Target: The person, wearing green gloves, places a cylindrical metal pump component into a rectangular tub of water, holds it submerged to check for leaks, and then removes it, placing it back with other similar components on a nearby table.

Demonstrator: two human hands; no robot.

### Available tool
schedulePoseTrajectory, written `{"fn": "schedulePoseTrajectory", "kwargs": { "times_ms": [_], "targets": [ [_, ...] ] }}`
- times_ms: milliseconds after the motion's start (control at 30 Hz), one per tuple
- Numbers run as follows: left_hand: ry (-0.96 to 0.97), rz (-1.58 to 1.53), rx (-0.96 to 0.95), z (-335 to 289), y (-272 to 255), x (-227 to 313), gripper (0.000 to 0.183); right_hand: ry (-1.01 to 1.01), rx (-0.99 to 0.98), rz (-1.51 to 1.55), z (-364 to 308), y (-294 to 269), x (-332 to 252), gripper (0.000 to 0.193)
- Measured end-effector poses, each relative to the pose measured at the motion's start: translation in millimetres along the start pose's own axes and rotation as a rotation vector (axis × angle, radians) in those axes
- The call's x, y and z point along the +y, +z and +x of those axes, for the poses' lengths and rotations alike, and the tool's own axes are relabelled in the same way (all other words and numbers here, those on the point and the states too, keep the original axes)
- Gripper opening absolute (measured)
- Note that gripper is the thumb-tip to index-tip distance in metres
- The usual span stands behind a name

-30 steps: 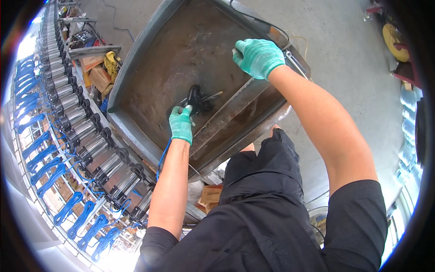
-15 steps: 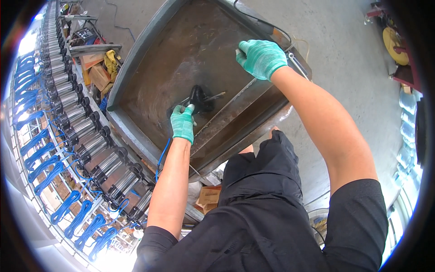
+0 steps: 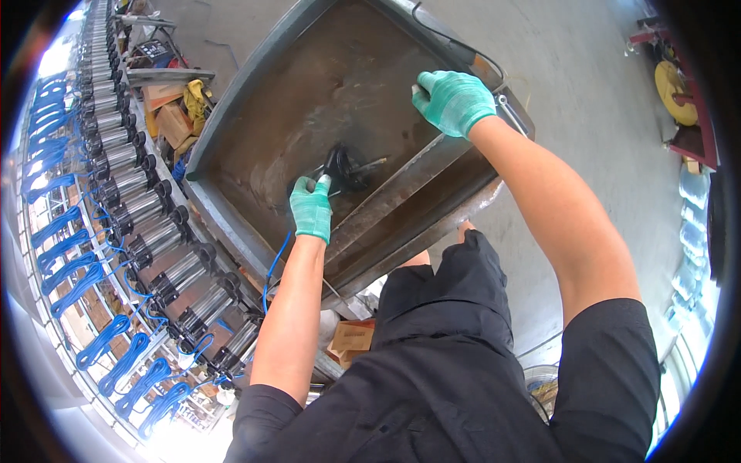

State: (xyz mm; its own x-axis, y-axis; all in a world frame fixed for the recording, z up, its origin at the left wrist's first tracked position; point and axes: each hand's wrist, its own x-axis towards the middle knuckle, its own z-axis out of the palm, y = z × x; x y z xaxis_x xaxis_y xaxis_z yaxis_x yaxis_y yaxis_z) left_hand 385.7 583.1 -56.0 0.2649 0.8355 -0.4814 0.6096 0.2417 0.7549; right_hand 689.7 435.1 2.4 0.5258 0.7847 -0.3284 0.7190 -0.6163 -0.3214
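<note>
A grey rectangular tank (image 3: 228, 136) holds murky brown water. My left hand (image 3: 312, 207), in a green knit glove, is closed at the tank's near left side, thumb on top. Just past its fingertips, a black part (image 3: 338, 165) with a short metal rod sticking out sits in the water; I cannot tell whether the hand grips it directly. A blue cable (image 3: 276, 270) runs over the tank's rim beside my left wrist. My right hand (image 3: 455, 102), also gloved in green, is closed above the right end of the tank's metal crossbar (image 3: 421, 171); whatever it holds, if anything, is hidden.
To the left runs a long rack of metal cylinders with black ends (image 3: 166, 251), with coiled blue cables (image 3: 73, 266) beside it. Cardboard boxes (image 3: 174, 123) and a yellow cloth (image 3: 195, 104) lie behind it. A metal rod (image 3: 509, 112) and black cable (image 3: 455, 42) sit at the tank's right corner.
The whole view has shifted slightly, with the tank and right hand sitting a little farther right. The black part looks slightly turned. Both hands remain closed in much the same places.
</note>
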Motion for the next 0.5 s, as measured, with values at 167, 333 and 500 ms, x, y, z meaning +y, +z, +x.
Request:
{"fn": "schedulePoseTrajectory", "kwargs": {
  "times_ms": [167,333,500],
  "targets": [
    [0.218,0.038,0.091,-22.7,-46.4,18.0,0.035,-0.031,0.047,-0.03,1.2,0.2,-1.2,0.039],
    [0.53,0.11,0.181,-81.9,-88.1,71.8,0.03,-0.086,0.076,0.218,-15.1,-9.1,1.6,0.037],
    [0.606,0.193,0.317,-152.2,-110.5,116.7,0.033,-0.632,0.088,0.673,-82.6,-51.4,-84.9,0.044]
  ]
}}
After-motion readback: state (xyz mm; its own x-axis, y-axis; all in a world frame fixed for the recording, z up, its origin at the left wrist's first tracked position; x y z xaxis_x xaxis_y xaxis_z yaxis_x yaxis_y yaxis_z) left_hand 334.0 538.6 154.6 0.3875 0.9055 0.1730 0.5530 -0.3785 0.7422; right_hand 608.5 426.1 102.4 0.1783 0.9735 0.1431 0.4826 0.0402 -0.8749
